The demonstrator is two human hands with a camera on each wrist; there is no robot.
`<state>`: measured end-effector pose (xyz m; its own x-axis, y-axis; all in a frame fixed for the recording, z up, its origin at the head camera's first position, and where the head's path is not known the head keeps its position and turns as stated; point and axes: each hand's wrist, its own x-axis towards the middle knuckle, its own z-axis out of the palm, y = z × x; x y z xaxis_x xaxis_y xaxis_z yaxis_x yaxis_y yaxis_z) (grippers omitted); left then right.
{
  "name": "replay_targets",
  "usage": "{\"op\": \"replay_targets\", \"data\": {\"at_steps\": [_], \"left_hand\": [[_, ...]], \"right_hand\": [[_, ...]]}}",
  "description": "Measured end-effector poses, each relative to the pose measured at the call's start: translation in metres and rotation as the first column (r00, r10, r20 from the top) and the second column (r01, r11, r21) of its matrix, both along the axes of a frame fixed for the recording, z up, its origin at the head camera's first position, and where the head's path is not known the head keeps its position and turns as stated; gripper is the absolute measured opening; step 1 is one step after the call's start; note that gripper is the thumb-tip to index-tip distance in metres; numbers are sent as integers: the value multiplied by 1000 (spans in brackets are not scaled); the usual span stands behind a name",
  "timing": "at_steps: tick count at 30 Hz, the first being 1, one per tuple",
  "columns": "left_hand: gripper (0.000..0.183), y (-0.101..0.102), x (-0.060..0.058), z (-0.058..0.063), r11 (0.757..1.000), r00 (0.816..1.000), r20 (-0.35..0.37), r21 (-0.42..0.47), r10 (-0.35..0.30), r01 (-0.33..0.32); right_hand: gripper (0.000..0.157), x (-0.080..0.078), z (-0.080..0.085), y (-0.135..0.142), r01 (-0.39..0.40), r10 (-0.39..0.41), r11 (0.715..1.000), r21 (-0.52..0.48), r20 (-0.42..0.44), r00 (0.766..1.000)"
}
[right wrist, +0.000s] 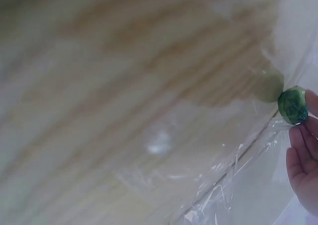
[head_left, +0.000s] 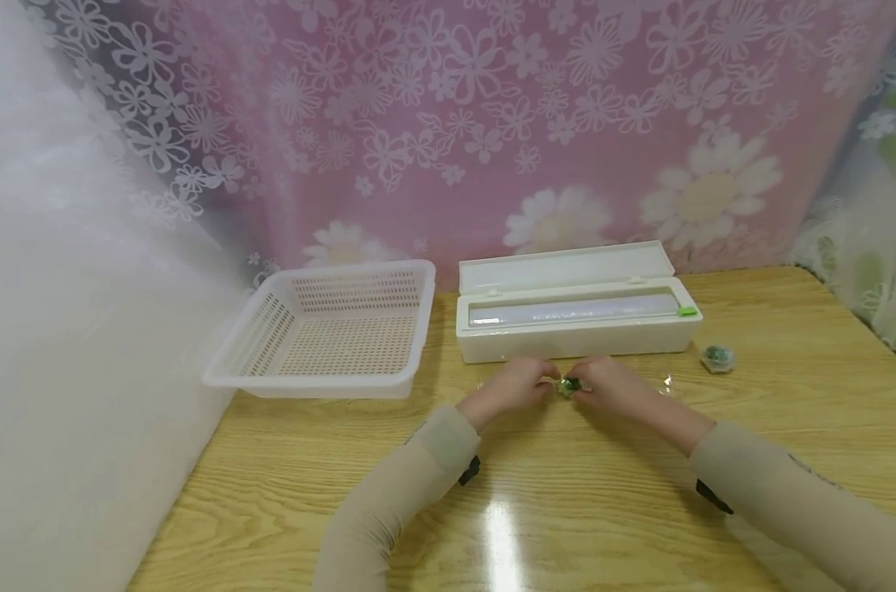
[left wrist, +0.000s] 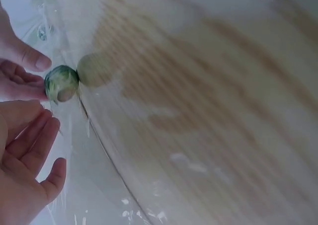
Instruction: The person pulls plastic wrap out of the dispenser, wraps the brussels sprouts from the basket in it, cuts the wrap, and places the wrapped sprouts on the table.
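Observation:
A small green Brussels sprout [head_left: 567, 386] is low over the table between the two hands, in front of the long white box. Clear cling film [right wrist: 218, 195] spreads around and below it, shiny and creased in the right wrist view. My right hand [head_left: 607, 385] holds the sprout [right wrist: 293, 105] by its side with thumb and fingertips. On its left, my left hand [head_left: 518, 384] pinches the film close beside the sprout, thumb against forefinger; the other fingers of this left hand [left wrist: 27, 158] are loosely bent in the left wrist view.
Behind the hands stands a white cling film box [head_left: 577, 339], lid up, a film roll [head_left: 574, 311] inside and a green slider [head_left: 686, 312] at its right end. A film-wrapped green piece [head_left: 718, 358] lies to the right. A white slotted basket [head_left: 322, 382] stands at left.

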<state>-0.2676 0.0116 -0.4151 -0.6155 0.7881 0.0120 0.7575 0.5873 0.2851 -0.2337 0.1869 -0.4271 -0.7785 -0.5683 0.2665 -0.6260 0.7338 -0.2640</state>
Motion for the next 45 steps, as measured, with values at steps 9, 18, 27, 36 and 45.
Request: {"op": "replay_targets", "data": {"at_steps": [9,18,27,36,45], "left_hand": [[16,7,0,-2,998,997,-75,-60,22,-27],[20,10,-10,-6,999,997,54,-11,49,-48],[23,9,-17,-10,997,994,86,22,66,-68],[20,8,-12,-2,1000,997,-77,-26,-5,3],[22,7,-12,-1,1000,999,-32,-27,11,-12]], "right_hand": [[22,-13,4,3,-14,17,999,-29,111,994],[24,-13,4,4,-25,32,995,95,-69,997],[20,-9,1,-4,-20,98,976,217,-354,930],[16,-21,6,-2,-6,23,990,142,-117,993],[25,-24,10,10,-11,7,996,87,52,999]]}}
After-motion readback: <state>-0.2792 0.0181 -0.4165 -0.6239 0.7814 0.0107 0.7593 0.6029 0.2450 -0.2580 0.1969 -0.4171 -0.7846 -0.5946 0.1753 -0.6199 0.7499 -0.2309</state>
